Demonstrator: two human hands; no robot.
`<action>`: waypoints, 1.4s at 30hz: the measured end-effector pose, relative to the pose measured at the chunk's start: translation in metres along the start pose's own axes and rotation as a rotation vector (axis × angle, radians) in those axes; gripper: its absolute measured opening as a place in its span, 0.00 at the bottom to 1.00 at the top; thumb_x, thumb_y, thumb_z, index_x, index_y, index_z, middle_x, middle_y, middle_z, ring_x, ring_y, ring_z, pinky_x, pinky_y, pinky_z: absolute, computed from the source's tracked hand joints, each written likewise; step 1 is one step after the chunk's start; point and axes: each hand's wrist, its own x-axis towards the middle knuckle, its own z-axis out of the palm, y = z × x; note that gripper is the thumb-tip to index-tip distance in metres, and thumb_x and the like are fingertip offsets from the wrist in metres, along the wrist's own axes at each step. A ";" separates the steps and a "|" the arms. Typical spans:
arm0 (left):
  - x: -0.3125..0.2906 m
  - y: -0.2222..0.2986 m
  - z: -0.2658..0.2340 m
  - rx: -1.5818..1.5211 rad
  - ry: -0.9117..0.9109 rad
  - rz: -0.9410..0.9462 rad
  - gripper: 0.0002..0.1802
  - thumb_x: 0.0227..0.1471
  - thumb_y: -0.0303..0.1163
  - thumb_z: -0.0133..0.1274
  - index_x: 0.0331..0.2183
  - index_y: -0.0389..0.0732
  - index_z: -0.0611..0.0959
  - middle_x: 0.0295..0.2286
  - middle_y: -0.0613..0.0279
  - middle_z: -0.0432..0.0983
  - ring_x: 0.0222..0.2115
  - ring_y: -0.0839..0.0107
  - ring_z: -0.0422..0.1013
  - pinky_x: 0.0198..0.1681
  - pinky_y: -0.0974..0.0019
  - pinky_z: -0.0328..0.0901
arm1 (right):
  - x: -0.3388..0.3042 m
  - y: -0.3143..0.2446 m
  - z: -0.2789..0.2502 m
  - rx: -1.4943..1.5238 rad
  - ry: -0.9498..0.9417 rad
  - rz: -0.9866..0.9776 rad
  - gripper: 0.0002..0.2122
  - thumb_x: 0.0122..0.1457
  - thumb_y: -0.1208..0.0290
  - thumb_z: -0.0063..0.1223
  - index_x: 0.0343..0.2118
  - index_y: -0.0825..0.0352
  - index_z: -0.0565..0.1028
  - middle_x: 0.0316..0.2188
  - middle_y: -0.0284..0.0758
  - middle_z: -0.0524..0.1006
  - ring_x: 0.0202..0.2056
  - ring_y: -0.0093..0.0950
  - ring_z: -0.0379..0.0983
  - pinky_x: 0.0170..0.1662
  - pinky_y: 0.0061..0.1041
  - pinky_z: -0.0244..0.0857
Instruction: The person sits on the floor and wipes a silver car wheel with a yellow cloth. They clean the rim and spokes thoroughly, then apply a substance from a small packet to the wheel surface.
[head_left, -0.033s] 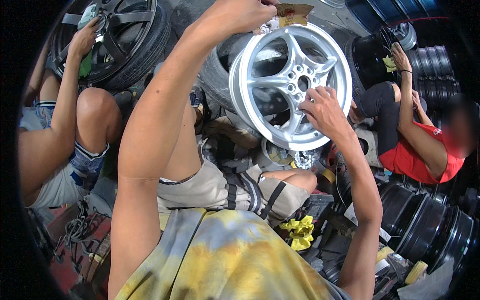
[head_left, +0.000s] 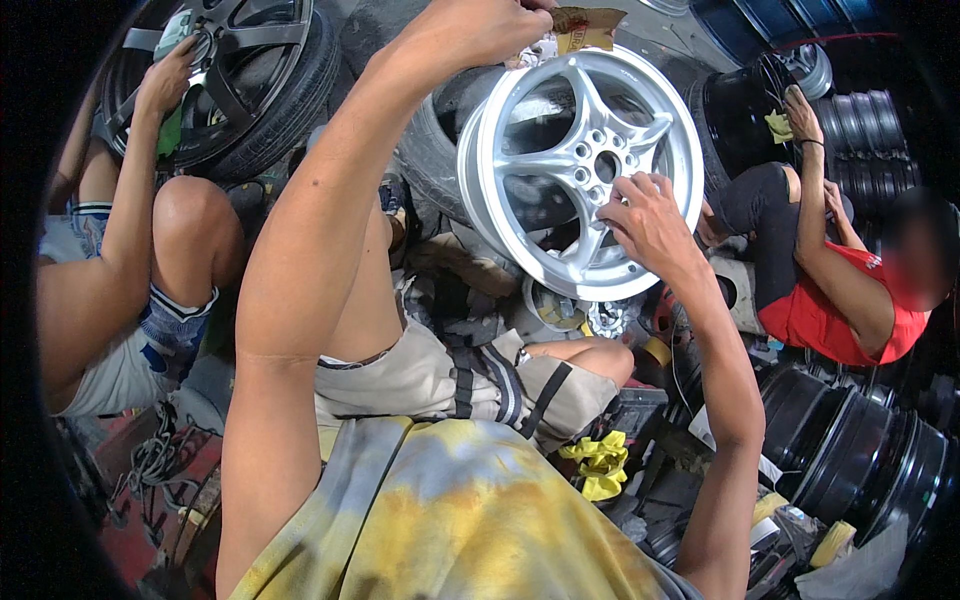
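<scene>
A silver five-spoke wheel rim [head_left: 515,165] stands tilted in front of me, its open hub facing up toward me. My right hand [head_left: 650,225] rests on its face just below and right of the hub, fingers bent over a spoke and thumb to the left. At the upper edge, my left hand [head_left: 485,28] is closed, with its fingertips partly cut off by the picture's edge. Right beside them, at the rim's top, sits a torn brown paper packet [head_left: 590,28] with whitish bits; what the fingers pinch is hidden.
A dark tyre [head_left: 435,150] lies behind the rim, and a pail [head_left: 550,305] stands under it. On the left a co-worker's hand [head_left: 168,80] wipes a dark spoked wheel [head_left: 265,35]. Another person in red [head_left: 840,300] sits right, near stacked black rims [head_left: 850,440]. Yellow cloth [head_left: 600,465] lies below.
</scene>
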 end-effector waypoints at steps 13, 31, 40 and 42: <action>0.012 -0.025 0.040 -0.091 -0.091 0.087 0.16 0.49 0.31 0.53 0.38 0.33 0.86 0.25 0.47 0.81 0.23 0.66 0.78 0.31 0.64 0.71 | -0.090 0.002 -0.003 0.755 0.267 0.712 0.08 0.64 0.71 0.51 0.41 0.71 0.75 0.30 0.40 0.74 0.33 0.27 0.72 0.38 0.26 0.65; -0.035 0.054 0.125 -0.634 -0.996 -0.094 0.17 0.60 0.35 0.50 0.43 0.32 0.84 0.30 0.60 0.81 0.29 0.77 0.76 0.36 0.69 0.74 | -0.122 -0.040 -0.049 1.453 0.703 0.894 0.11 0.63 0.71 0.57 0.45 0.70 0.76 0.24 0.21 0.72 0.17 0.07 0.55 0.19 0.12 0.46; -0.041 0.041 0.125 -0.249 -0.795 0.230 0.23 0.61 0.44 0.51 0.42 0.31 0.85 0.28 0.58 0.81 0.29 0.73 0.76 0.34 0.69 0.70 | -0.219 -0.061 0.005 1.481 0.721 1.271 0.09 0.64 0.70 0.55 0.44 0.66 0.75 0.17 0.17 0.61 0.16 0.09 0.53 0.18 0.14 0.45; -0.036 0.037 0.115 -0.185 -0.697 0.297 0.23 0.61 0.44 0.52 0.41 0.31 0.85 0.27 0.58 0.80 0.27 0.73 0.75 0.33 0.69 0.69 | -0.267 -0.071 0.041 1.474 0.688 1.378 0.10 0.64 0.68 0.55 0.45 0.63 0.75 0.17 0.16 0.61 0.15 0.10 0.53 0.18 0.14 0.44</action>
